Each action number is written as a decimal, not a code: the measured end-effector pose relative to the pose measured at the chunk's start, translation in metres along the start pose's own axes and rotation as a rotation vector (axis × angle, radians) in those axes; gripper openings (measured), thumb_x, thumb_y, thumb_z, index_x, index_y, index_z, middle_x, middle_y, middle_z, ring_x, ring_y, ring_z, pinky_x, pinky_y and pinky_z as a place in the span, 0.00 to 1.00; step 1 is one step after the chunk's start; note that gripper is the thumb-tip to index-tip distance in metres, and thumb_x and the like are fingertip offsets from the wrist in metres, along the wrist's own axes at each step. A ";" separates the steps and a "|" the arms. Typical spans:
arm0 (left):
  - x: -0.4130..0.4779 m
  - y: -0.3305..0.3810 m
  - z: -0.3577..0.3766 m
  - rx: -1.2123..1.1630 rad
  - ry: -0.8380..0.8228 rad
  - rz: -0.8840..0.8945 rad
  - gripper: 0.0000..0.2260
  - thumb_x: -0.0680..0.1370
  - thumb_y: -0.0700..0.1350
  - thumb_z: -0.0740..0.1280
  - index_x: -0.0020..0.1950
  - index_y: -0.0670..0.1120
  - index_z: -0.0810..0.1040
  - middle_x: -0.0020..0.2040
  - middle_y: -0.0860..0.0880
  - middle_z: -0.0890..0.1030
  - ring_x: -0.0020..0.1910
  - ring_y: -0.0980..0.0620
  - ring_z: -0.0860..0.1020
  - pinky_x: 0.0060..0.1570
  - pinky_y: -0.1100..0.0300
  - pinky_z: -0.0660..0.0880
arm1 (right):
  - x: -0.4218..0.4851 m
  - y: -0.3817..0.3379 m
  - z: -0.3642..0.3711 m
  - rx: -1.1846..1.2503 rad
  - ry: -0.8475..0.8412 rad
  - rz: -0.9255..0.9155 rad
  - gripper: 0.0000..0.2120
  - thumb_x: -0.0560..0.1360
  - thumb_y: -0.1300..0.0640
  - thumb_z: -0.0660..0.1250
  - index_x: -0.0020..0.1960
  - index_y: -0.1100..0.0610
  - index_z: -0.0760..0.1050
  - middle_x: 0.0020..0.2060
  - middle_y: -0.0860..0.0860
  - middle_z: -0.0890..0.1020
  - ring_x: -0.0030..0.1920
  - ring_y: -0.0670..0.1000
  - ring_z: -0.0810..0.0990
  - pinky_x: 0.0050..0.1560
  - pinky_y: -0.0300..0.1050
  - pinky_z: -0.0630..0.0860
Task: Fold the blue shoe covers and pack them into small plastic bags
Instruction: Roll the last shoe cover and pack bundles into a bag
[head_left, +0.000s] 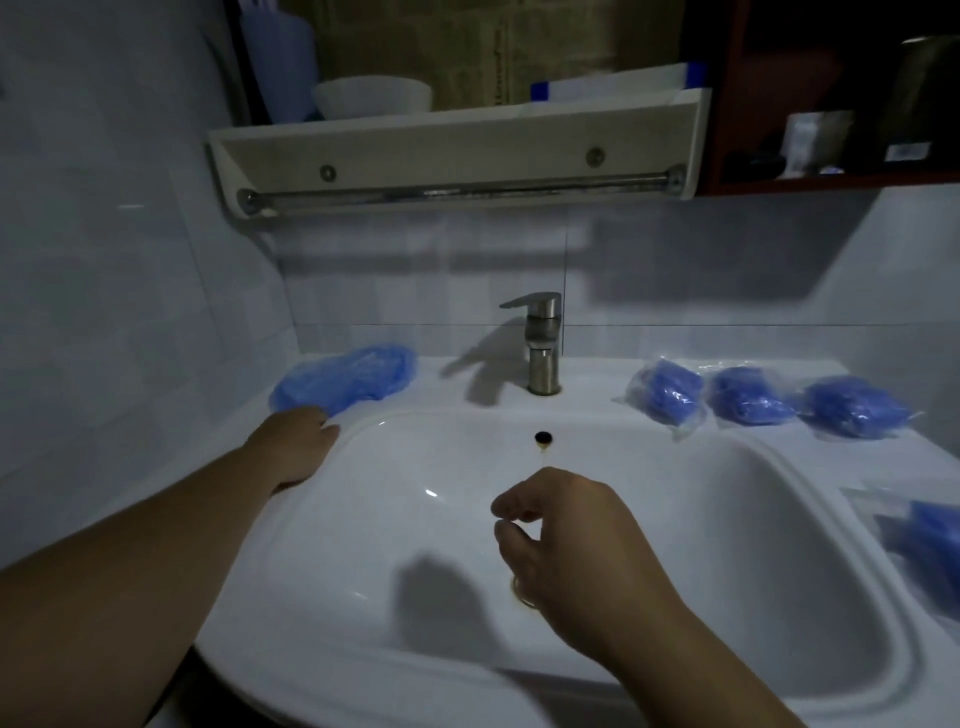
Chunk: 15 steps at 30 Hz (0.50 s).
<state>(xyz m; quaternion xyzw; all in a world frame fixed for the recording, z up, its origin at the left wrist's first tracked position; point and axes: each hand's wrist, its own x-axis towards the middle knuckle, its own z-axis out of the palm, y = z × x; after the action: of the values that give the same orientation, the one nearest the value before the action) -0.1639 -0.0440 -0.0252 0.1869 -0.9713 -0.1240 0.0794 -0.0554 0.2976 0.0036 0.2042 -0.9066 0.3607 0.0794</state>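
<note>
A heap of loose, crinkled blue plastic shoe covers (345, 382) is noted on the back left ledge of the white ceramic washbasin (467, 402), to the left of the brushed-metal tap (543, 343). The left hand (293, 447) is extended to the near edge of that heap, and its fingertips appear to touch the plastic. Whether a cover is pinched cannot be told, as the fingertips are partly hidden. The right hand (566, 525) is held over the bowl with fingers loosely curled and thumb close to forefinger; nothing is seen in it, so it is recorded as released. Three small clear plastic bags, each filled with a blue cover (667, 392) (748, 397) (852, 405), are laid in a row on the back right ledge, and a further filled bag (930, 545) lies at the right rim. The step in hand is judged to be the taking of the next cover for folding. It is recommended that a single cover be pinched by its elastic edge and lifted clear, so that neighbours are not dragged into the bowl. The film is likely to cling and spring open, so it should be flattened and folded tightly with both hands. No empty bag can be made out; one should be located before folding is begun.
</note>
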 end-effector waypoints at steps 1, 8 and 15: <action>-0.001 0.000 -0.001 -0.031 0.067 0.009 0.17 0.82 0.50 0.59 0.64 0.41 0.77 0.65 0.41 0.78 0.60 0.42 0.77 0.60 0.54 0.71 | -0.001 0.000 0.000 0.018 -0.001 0.010 0.10 0.76 0.51 0.65 0.57 0.46 0.80 0.50 0.40 0.78 0.49 0.45 0.81 0.56 0.43 0.76; -0.071 0.055 -0.051 -0.367 0.514 0.175 0.07 0.71 0.35 0.74 0.47 0.43 0.86 0.46 0.46 0.84 0.45 0.49 0.80 0.49 0.60 0.74 | -0.013 0.003 -0.003 0.014 0.058 -0.019 0.10 0.76 0.52 0.65 0.54 0.47 0.81 0.50 0.41 0.82 0.50 0.39 0.78 0.49 0.27 0.71; -0.175 0.112 -0.079 -0.749 0.314 0.383 0.10 0.70 0.33 0.75 0.42 0.48 0.82 0.36 0.53 0.83 0.32 0.63 0.79 0.36 0.75 0.71 | -0.028 0.015 -0.010 0.230 0.338 -0.073 0.21 0.71 0.56 0.73 0.61 0.45 0.73 0.53 0.41 0.75 0.53 0.40 0.75 0.50 0.32 0.75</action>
<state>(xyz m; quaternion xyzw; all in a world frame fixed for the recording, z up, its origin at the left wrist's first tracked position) -0.0262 0.1070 0.0622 -0.0213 -0.8525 -0.4204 0.3098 -0.0364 0.3230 -0.0070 0.1812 -0.8253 0.4877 0.2195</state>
